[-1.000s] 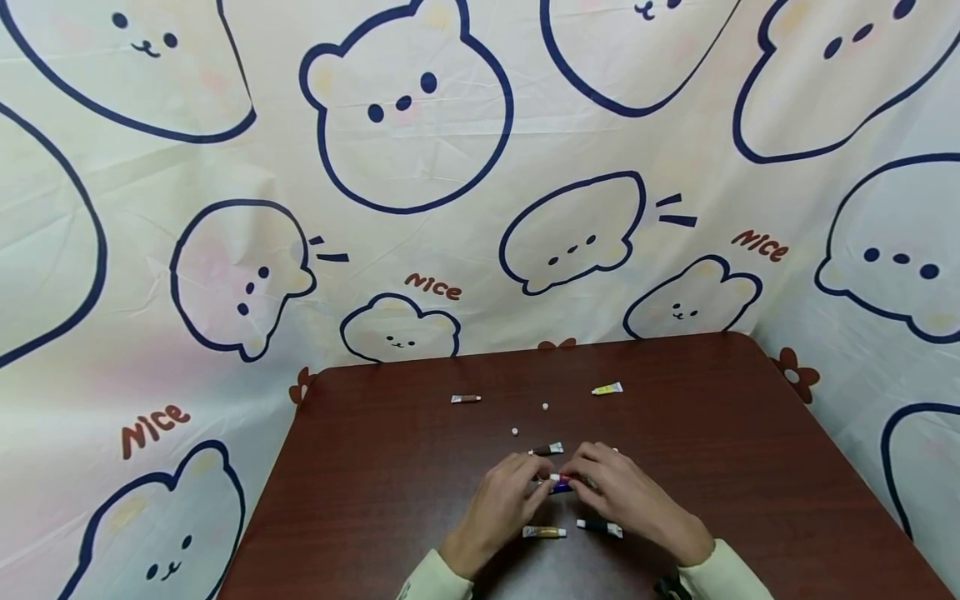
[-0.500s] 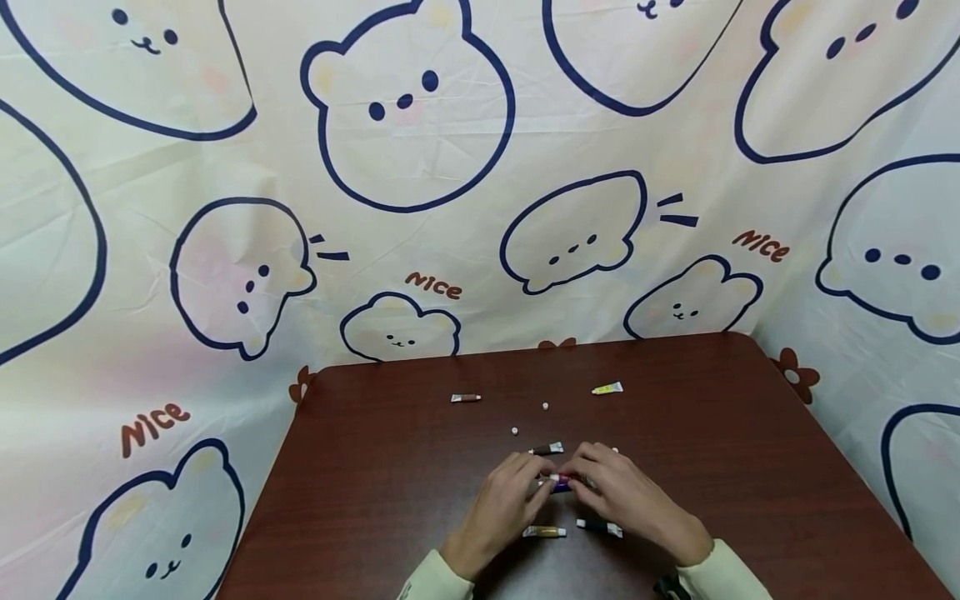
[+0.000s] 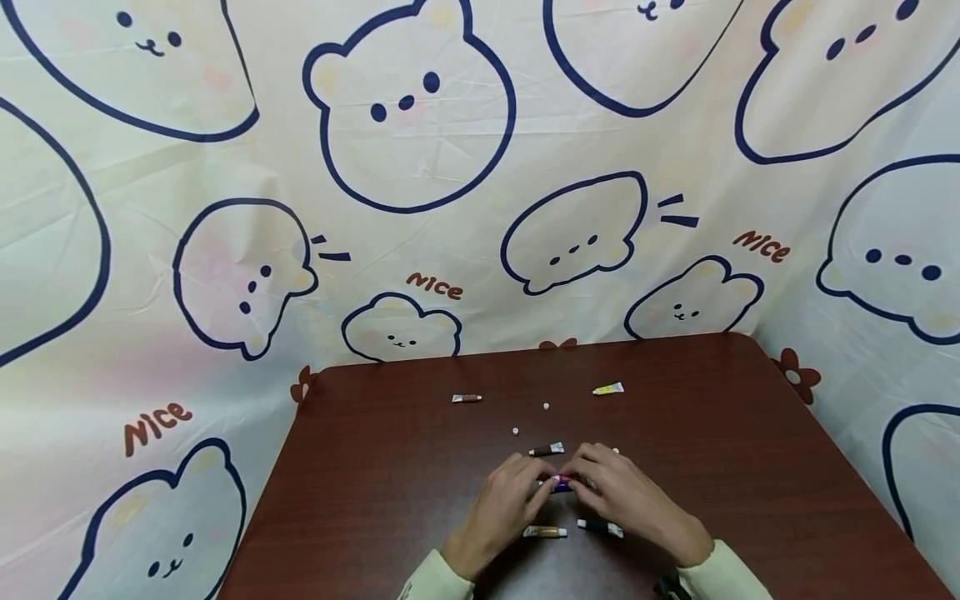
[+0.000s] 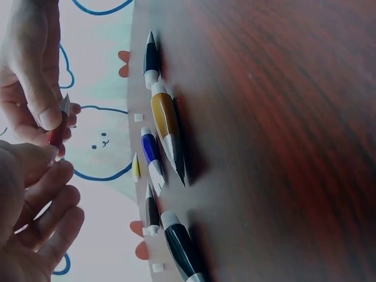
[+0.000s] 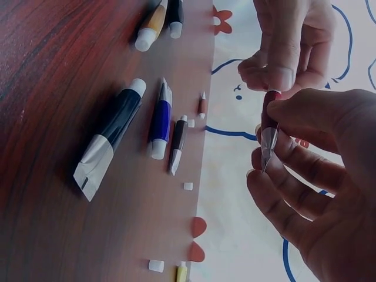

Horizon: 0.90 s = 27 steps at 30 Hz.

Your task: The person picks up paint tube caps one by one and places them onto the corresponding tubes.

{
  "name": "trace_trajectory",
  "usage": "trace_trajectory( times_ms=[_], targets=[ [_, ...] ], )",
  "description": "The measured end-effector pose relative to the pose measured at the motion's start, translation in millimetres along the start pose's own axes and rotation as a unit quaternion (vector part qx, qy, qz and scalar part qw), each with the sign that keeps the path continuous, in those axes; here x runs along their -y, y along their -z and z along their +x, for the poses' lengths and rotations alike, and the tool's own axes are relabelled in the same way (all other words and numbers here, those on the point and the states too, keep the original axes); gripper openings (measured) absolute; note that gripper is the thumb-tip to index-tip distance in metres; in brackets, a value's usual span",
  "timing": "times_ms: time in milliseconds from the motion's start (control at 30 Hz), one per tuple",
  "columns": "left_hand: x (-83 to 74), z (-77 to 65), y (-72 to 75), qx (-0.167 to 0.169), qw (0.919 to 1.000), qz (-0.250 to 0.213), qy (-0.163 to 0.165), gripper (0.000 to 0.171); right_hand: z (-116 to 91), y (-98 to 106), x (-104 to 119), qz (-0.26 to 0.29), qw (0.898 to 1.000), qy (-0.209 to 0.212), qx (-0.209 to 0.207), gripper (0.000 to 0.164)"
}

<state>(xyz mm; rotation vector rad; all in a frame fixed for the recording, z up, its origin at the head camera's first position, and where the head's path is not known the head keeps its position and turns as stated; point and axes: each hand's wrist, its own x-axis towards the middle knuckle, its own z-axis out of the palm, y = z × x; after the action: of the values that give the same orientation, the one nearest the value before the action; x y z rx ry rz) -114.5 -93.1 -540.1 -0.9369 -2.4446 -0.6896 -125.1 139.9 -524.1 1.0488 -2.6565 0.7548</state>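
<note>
Small squeeze tubes, contents hidden within their walls: the red one (image 5: 269, 122) is held up above the dark wood table (image 3: 375, 467), while blue (image 5: 161, 120), black (image 5: 111, 138) and gold (image 3: 545, 532) ones lie on the tabletop near the hands. Left hand (image 3: 501, 500) nearly closed, thumb and finger pinching the red tube's cap end; right hand (image 3: 626, 492) grips its body between thumb and fingertips, other fingers loosely bent.
</note>
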Motion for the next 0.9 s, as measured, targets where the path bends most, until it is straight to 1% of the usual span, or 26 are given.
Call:
trace_trajectory(
  times_ms=[133,233,333,467,667,800,900],
  targets=[
    [0.0,0.8,-0.3,-0.005,0.9999,-0.004,-0.011,0.015,0.2,0.0,-0.3,-0.006,1.000,0.004,-0.004,0.009],
    [-0.1,1.7,-2.0,-0.014,0.9998,-0.012,-0.010,0.019,0.6,0.6,-0.8,-0.011,1.000,0.011,-0.010,0.010],
    [-0.6,2.2,-3.1,-0.021,0.9996,-0.018,-0.006,0.015,1.1,0.8,-1.7,-0.015,1.000,0.016,-0.016,0.011],
    [-1.4,1.7,-2.6,-0.018,0.9996,-0.020,-0.007,0.009,0.5,0.3,-2.5,-0.014,1.000,0.018,-0.019,0.010],
    [-1.7,0.9,-2.6,-0.016,0.9995,-0.024,-0.014,0.009,-0.7,-0.7,-2.7,0.001,1.000,0.007,-0.011,0.011],
    [-1.6,1.4,-2.9,-0.019,0.9990,-0.031,-0.025,0.009,-1.1,-2.1,-4.7,-0.009,1.000,0.015,-0.015,0.011],
    [-1.4,1.8,-2.7,-0.019,0.9986,-0.035,-0.034,0.009,-1.7,-3.2,-6.3,-0.006,1.000,0.021,-0.012,0.009]
  ],
)
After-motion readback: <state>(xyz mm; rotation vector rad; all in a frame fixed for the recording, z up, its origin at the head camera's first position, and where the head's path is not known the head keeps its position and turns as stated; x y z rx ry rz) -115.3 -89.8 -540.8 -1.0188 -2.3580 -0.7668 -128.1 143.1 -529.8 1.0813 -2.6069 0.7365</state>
